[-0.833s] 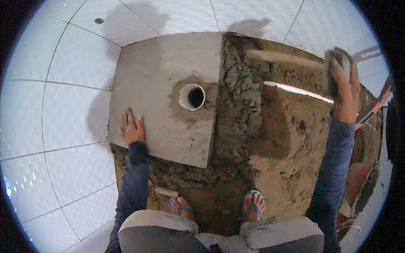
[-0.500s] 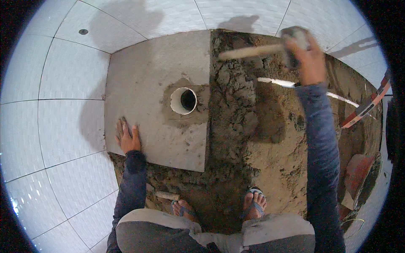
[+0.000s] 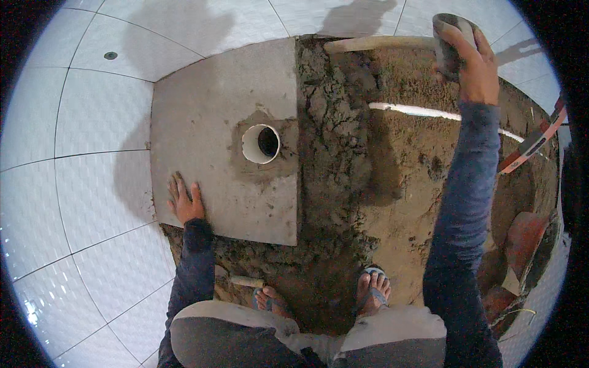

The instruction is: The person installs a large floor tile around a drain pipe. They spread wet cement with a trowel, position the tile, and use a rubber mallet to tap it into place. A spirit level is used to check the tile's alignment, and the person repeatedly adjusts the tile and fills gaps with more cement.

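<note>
A large grey floor tile (image 3: 202,110) lies in the left corner, with a white pipe (image 3: 248,146) standing through a cut-out in it. My left hand (image 3: 186,199) rests flat on the tile near its left edge, fingers spread. At the upper right, my right hand (image 3: 478,61) grips a mallet (image 3: 380,43) by its dark head. The mallet's wooden handle points left, and its tip is over the wet mortar (image 3: 328,129) beside the tile's far right corner.
White tiled walls (image 3: 101,110) border the floor at left and back. A narrow white strip (image 3: 417,111) crosses the sandy ground. At right are a red spirit level (image 3: 534,141) and a reddish container (image 3: 524,239). A wooden-handled tool (image 3: 246,281) lies by my left foot.
My right hand has moved up and to the right with the mallet, its handle still pointing left. The left hand stays flat on the tile.
</note>
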A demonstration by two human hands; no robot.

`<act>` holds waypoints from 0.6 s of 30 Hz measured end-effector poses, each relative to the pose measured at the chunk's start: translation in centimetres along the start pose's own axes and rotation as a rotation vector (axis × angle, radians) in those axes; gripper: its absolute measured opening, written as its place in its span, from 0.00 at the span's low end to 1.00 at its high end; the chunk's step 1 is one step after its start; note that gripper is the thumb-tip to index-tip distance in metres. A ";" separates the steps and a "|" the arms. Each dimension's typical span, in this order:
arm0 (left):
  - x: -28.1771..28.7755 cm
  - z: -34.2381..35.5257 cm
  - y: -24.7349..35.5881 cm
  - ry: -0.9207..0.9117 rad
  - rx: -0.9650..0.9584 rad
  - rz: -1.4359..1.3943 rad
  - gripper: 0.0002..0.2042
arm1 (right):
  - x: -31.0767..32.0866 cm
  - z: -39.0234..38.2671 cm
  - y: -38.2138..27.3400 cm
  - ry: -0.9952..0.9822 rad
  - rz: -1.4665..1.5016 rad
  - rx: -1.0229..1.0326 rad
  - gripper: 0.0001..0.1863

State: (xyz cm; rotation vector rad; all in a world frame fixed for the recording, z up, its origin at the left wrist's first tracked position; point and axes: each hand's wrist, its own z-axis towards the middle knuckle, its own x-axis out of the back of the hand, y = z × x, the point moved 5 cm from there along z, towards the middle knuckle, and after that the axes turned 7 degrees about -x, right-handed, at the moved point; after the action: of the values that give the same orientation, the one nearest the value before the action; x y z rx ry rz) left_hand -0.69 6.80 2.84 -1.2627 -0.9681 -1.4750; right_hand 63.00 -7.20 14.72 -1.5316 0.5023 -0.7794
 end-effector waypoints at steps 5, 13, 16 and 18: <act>0.2 -0.8 -0.3 0.012 0.006 -0.031 0.33 | -1.8 -0.1 -0.1 0.195 -0.295 0.284 0.22; -0.6 0.2 -0.1 -0.012 0.030 -0.049 0.33 | -2.7 0.6 1.7 0.281 -0.495 0.049 0.32; -0.5 0.3 -0.2 -0.014 0.047 0.021 0.33 | -3.1 1.7 3.0 0.173 -0.393 0.119 0.28; -0.3 0.3 0.0 0.018 0.004 -0.039 0.33 | -1.2 1.2 1.2 0.253 -0.609 0.614 0.26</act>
State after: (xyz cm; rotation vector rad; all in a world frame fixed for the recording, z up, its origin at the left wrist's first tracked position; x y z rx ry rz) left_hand -0.59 7.15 2.61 -1.2318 -0.9883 -1.5118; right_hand 63.18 -5.68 13.37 -1.0020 -0.0549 -1.4550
